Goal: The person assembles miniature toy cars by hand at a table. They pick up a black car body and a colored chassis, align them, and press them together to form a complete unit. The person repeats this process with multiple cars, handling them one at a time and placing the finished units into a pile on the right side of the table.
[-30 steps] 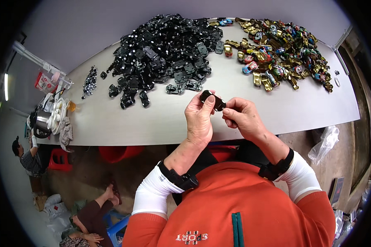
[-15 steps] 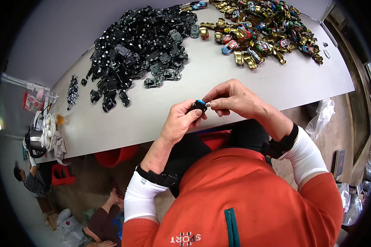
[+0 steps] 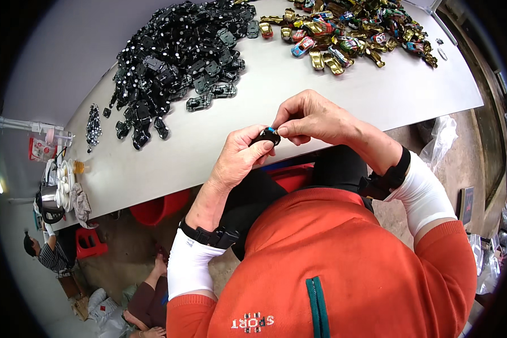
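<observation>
My left hand (image 3: 239, 155) is closed round a small toy car (image 3: 269, 134), its black underside turned up and a bit of blue showing at the far edge. Thumb and fingers cover most of the car. From the right, my right hand (image 3: 312, 119) reaches to the car's edge with thumb and forefinger pinched together. What sits in that pinch, if anything, is too small to make out. Both hands are above the table's near edge. Beyond them lies a big heap of black toy car chassis (image 3: 172, 65), and to its right a pile of gold and coloured toy car bodies (image 3: 349, 39).
On the grey-white table (image 3: 169, 174), a small cluster of wheel-like parts (image 3: 93, 128) lies at the left. A kettle (image 3: 49, 200), cups and a cloth (image 3: 80, 205) stand at the left end. Below are a red tub (image 3: 160, 208) and red stool (image 3: 90, 243). Other people are at the lower left.
The view has shifted a little, so the heaps sit slightly higher and further left. The car has tilted in my left hand and shows less blue. My right fingers remain at its edge.
</observation>
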`<state>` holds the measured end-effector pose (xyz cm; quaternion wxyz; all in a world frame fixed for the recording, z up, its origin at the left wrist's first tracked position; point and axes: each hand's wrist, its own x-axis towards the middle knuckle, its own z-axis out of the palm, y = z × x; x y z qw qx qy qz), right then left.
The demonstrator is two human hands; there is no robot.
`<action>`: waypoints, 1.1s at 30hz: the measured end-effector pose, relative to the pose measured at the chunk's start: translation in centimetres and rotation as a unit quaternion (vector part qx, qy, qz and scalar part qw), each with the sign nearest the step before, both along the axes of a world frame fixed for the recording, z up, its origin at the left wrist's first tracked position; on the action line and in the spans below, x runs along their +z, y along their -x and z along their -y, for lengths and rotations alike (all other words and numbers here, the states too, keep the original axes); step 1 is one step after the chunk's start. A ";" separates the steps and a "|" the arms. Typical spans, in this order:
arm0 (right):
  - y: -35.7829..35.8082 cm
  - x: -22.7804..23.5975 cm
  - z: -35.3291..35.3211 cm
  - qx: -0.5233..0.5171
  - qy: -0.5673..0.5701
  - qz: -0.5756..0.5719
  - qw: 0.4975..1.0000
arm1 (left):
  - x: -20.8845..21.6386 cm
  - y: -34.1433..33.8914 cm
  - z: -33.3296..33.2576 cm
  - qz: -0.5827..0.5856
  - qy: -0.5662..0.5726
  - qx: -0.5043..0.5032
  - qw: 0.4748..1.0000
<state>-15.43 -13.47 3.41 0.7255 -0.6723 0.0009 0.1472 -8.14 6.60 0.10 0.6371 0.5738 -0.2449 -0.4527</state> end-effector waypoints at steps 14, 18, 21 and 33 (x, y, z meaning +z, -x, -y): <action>0.2 -1.6 -1.0 -0.048 0.216 0.155 0.963 | -0.4 2.0 0.9 -0.021 -0.009 0.063 0.998; 0.5 -0.8 0.9 -0.005 0.030 -0.014 0.999 | -0.2 1.7 0.8 -0.112 0.005 0.038 0.993; 0.5 -0.9 1.1 -0.015 -0.004 -0.020 1.000 | 0.0 1.4 1.0 -0.124 0.001 0.026 0.992; 0.4 -2.1 -1.1 -0.068 0.219 0.093 0.969 | -0.3 1.7 1.0 -0.106 -0.044 0.062 0.991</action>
